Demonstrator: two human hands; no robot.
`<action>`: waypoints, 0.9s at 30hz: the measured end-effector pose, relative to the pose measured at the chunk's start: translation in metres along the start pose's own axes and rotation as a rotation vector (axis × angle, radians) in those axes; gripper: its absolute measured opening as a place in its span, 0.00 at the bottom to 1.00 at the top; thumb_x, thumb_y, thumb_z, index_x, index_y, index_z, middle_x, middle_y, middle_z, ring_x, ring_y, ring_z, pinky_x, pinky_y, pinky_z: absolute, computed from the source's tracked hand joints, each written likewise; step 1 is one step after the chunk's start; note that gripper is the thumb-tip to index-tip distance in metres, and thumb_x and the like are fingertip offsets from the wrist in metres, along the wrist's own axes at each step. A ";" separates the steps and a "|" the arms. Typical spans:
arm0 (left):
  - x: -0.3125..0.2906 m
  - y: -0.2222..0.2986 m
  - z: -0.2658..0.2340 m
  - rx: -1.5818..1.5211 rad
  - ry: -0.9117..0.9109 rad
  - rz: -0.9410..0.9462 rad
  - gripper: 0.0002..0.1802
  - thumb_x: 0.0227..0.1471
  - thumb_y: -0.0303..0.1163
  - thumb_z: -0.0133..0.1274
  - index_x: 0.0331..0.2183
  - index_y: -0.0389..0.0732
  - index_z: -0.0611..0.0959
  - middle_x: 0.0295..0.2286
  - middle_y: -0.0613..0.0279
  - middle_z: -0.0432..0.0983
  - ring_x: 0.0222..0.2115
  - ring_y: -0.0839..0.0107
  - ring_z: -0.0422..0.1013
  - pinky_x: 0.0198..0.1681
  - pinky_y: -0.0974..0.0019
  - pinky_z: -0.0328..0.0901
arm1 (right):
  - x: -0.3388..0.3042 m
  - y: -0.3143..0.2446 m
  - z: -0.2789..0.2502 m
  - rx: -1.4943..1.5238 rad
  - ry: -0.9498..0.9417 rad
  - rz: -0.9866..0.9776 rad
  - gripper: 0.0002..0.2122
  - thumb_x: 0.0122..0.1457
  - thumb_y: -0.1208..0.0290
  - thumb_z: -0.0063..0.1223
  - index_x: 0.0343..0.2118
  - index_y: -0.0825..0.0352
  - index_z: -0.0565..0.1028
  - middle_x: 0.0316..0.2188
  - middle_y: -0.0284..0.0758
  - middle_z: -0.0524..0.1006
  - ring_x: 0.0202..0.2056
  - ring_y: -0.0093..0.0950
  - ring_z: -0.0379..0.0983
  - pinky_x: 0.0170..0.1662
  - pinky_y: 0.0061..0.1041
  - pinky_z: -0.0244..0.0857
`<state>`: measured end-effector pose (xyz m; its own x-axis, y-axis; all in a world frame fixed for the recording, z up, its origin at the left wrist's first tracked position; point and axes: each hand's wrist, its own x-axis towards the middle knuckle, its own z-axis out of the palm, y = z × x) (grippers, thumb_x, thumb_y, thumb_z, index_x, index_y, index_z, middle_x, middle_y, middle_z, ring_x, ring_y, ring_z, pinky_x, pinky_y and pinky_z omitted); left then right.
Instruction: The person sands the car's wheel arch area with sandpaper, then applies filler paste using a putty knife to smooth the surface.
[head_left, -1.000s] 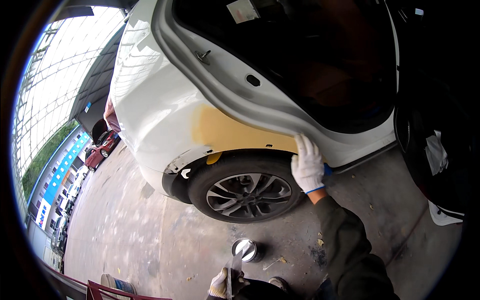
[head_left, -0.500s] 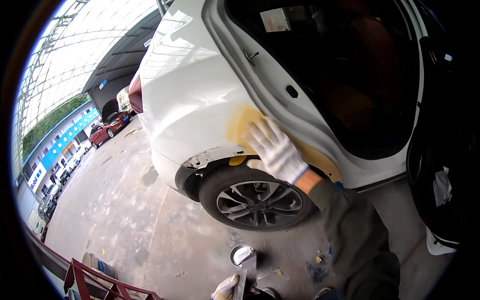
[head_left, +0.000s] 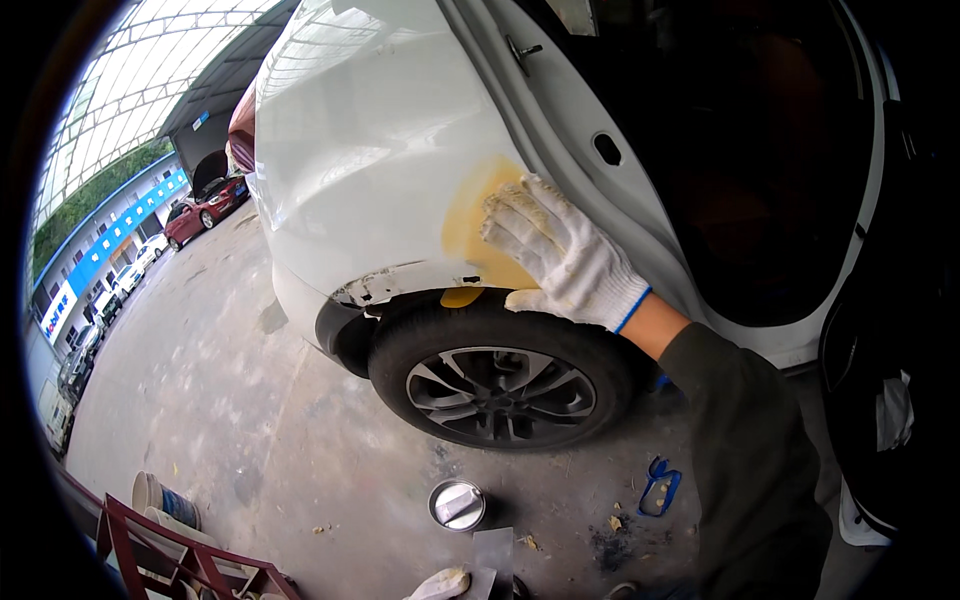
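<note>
My right hand [head_left: 572, 262], in a white knit glove with yellowish smears, lies over the yellow filler patch [head_left: 466, 222] on the white car's rear side panel [head_left: 370, 205]. Its fingers are stretched out and the thumb points left, just above the wheel arch. Part of the patch is hidden beneath the hand. At the lower edge, my left hand [head_left: 440, 584], gloved too and partly cut off, is closed on flat grey putty spreaders [head_left: 494, 552]. A round open can [head_left: 457, 505] with a pale block across it stands on the floor close to them.
Below the patch sits the rear wheel [head_left: 500, 395]. The rear door opening [head_left: 770, 200] lies to the right, with the dark open door [head_left: 900, 330] beyond. A blue-framed object [head_left: 659, 487] is on the floor. A red metal frame [head_left: 190, 545] and buckets [head_left: 165, 500] stand lower left.
The view has shifted closer to the panel. My right hand stays on the patch, its fingers slightly higher. My left hand and the spreaders sit lower in the picture.
</note>
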<state>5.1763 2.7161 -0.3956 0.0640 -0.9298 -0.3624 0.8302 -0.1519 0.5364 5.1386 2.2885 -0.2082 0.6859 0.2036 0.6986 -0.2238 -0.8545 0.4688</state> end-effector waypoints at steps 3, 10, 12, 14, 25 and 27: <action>0.002 -0.007 -0.014 0.016 0.053 0.001 0.21 0.55 0.37 0.55 0.45 0.30 0.80 0.38 0.48 0.81 0.37 0.56 0.78 0.44 0.56 0.72 | -0.018 0.000 0.009 0.016 0.038 -0.005 0.43 0.47 0.40 0.58 0.64 0.58 0.60 0.65 0.32 0.59 0.68 0.39 0.49 0.71 0.40 0.48; 0.001 -0.016 -0.021 -0.057 0.153 -0.003 0.18 0.55 0.36 0.55 0.42 0.30 0.82 0.37 0.49 0.81 0.36 0.56 0.78 0.42 0.56 0.73 | -0.080 0.001 0.017 0.075 0.062 0.040 0.44 0.40 0.48 0.69 0.62 0.52 0.63 0.65 0.28 0.57 0.67 0.42 0.47 0.67 0.41 0.57; -0.002 -0.020 -0.030 -0.051 0.199 0.008 0.17 0.55 0.36 0.56 0.40 0.31 0.82 0.36 0.49 0.81 0.35 0.56 0.78 0.42 0.56 0.73 | -0.103 -0.001 0.024 0.054 0.062 0.031 0.44 0.38 0.50 0.70 0.62 0.52 0.63 0.64 0.28 0.57 0.67 0.41 0.49 0.67 0.45 0.57; 0.001 -0.026 -0.046 -0.020 0.230 0.013 0.17 0.55 0.36 0.56 0.38 0.31 0.83 0.34 0.50 0.82 0.34 0.57 0.78 0.40 0.56 0.73 | -0.136 0.002 0.018 0.002 0.056 0.038 0.44 0.37 0.50 0.70 0.61 0.53 0.64 0.64 0.29 0.57 0.67 0.40 0.49 0.66 0.47 0.56; -0.004 -0.011 -0.019 0.065 0.147 0.033 0.20 0.55 0.43 0.55 0.29 0.31 0.83 0.27 0.49 0.80 0.29 0.56 0.76 0.36 0.57 0.72 | -0.055 -0.032 0.001 0.015 0.056 0.030 0.41 0.48 0.44 0.61 0.61 0.66 0.66 0.62 0.42 0.63 0.63 0.41 0.58 0.67 0.48 0.53; 0.000 -0.016 -0.030 0.112 0.163 0.010 0.20 0.54 0.43 0.56 0.28 0.31 0.82 0.26 0.48 0.80 0.28 0.56 0.76 0.35 0.57 0.71 | 0.004 -0.036 0.017 -0.020 0.107 0.005 0.41 0.52 0.40 0.54 0.62 0.67 0.65 0.65 0.41 0.58 0.66 0.42 0.52 0.67 0.47 0.51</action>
<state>5.1792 2.7282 -0.4269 0.1682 -0.8661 -0.4708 0.7626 -0.1883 0.6188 5.1607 2.3122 -0.2313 0.6070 0.2504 0.7542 -0.2417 -0.8460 0.4753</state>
